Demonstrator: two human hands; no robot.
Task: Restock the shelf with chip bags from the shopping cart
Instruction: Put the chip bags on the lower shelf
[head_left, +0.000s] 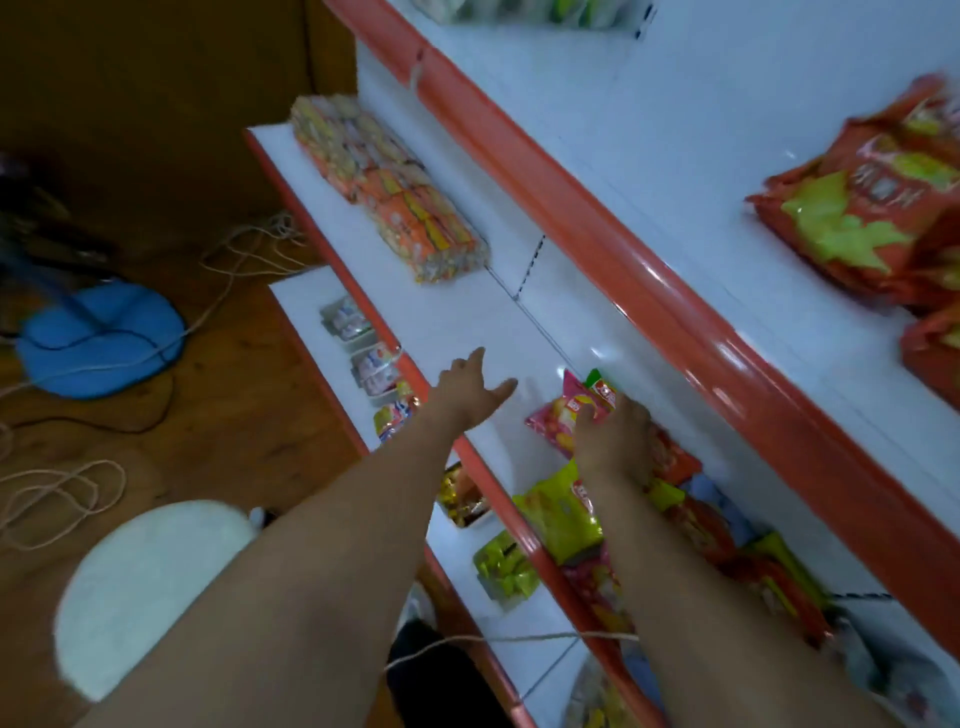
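Under right hand (615, 441), pink chip bag (558, 423) half-hidden.

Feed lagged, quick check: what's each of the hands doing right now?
Left hand: open, empty, fingers spread over the bare shelf.
Right hand: on the pink chip bag; grip cannot be told.

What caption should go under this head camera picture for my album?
Right hand presses a pink chip bag onto the white shelf; left hand hovers open beside it.
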